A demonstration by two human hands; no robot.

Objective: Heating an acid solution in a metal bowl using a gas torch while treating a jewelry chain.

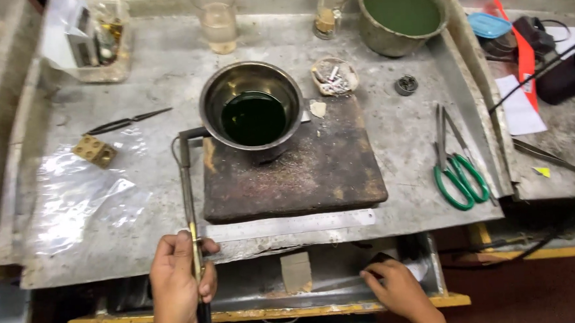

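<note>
The left hand (179, 278) is closed around the handle of a long thin torch (189, 206), thumb and fingers wrapped over its brass-coloured grip. The tube runs straight away from those fingers and bends at its far end toward a steel bowl (253, 107) of dark green liquid. Just past the left fingertips lies a steel ruler (289, 225) along the near edge of a dark scorched block (294, 161), on which the bowl sits. The right hand (396, 288) reaches into the drawer (307, 282) under the bench, fingers bent and spread over something pale; whether they actually pinch it I cannot tell.

The likeliest trouble is the bent tip: it sits almost against the bowl wall, so a twist of the left wrist could knock the bowl and slop liquid across the block. Left of the tube, a clear plastic sheet (83, 195) lies close enough to catch heat or snag.

Farther out from the left fingers sit a brass block (94, 150) and tweezers (128, 121); beyond the right fingers, green-handled scissors (457, 172). The tray rim (477, 92) walls in the right side. Open room is on the bare metal between block and scissors.
</note>
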